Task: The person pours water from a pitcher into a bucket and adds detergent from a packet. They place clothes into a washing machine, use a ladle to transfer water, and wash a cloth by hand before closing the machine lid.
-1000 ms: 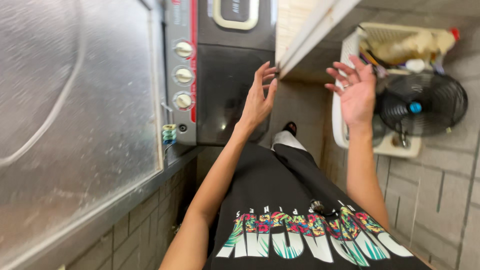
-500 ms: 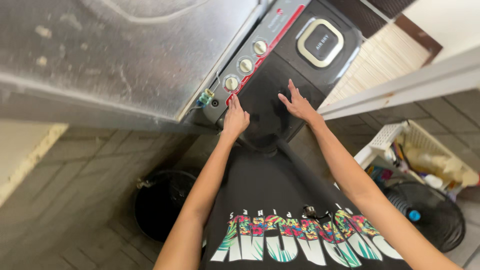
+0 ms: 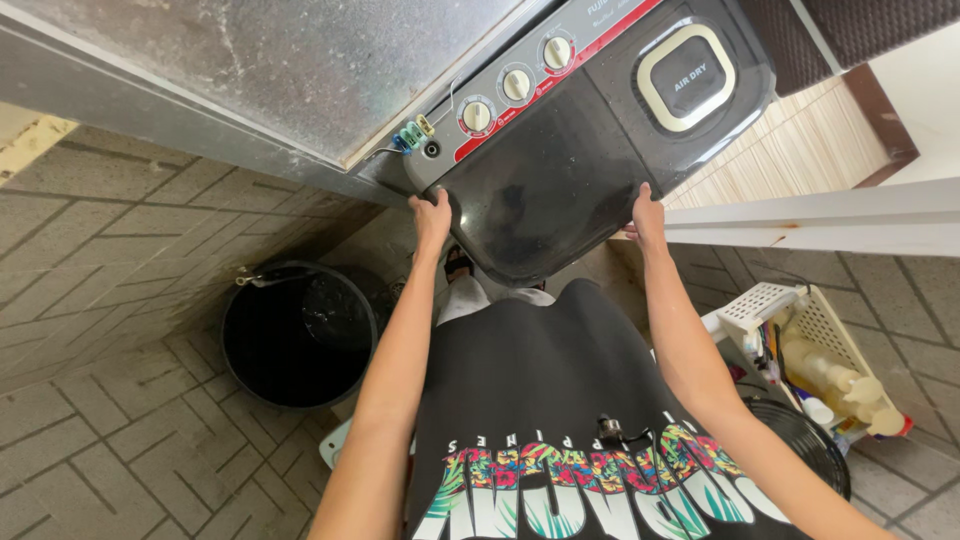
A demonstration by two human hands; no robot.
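At the near edge of the washer [image 3: 590, 130], both hands now grasp the dark lid [image 3: 545, 195]: the left hand [image 3: 432, 215] curls over its left corner, the right hand [image 3: 647, 212] over its right corner, each grip pressed onto the rim with the thumb on top. Half a second ago the left hand sat just below the lowest dial [image 3: 477, 116] and the right lay flat, fingers spread, on the lid's middle; both have since slid down to the corners, so the lid is held from two sides, though it lies closed and flat on the machine. Compared with that earlier frame the view has also swung, bringing the black bucket [image 3: 298, 338] on the tiled floor [image 3: 110, 300] further into sight, with the white basket [image 3: 800, 320] of bottles at right.
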